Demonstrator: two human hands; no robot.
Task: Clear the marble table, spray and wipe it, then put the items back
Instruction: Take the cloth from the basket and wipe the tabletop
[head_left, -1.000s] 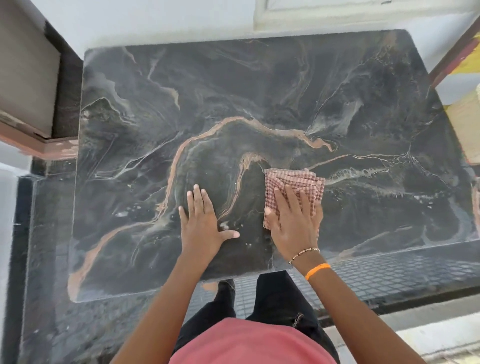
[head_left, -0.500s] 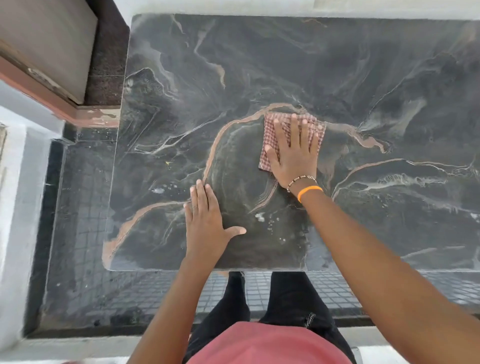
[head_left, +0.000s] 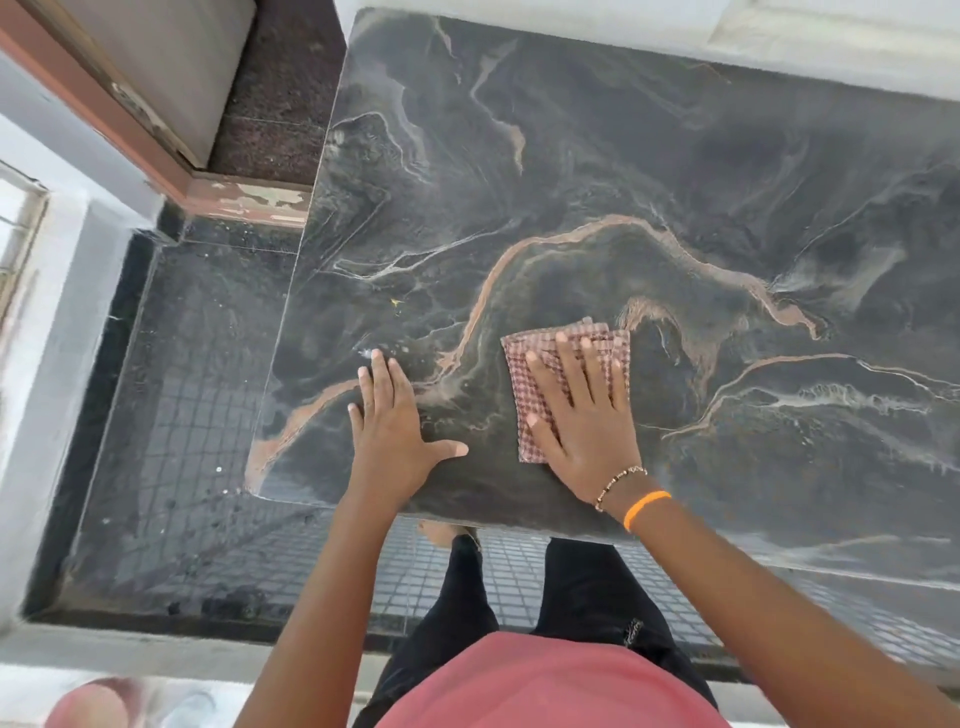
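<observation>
The dark marble table (head_left: 597, 171) with orange and white veins fills most of the view and carries no items. A folded red-and-white checked cloth (head_left: 524, 374) lies on it near the front edge. My right hand (head_left: 584, 415) presses flat on the cloth with straight, spread fingers. My left hand (head_left: 395, 426) rests flat on the bare marble to the left of the cloth, fingers straight and thumb out toward the cloth. A small white fleck of foam (head_left: 366, 353) sits just beyond my left fingertips.
A dark tiled floor (head_left: 182, 415) lies left of and below the table. A door with a brown frame (head_left: 156, 104) stands at the upper left. A white wall (head_left: 727, 41) borders the table's far edge. A blurred pinkish object (head_left: 93, 701) shows at the bottom left.
My right hand has drawn the cloth back toward the table's front edge from the middle of the marble. My left hand stays planted flat in the same spot.
</observation>
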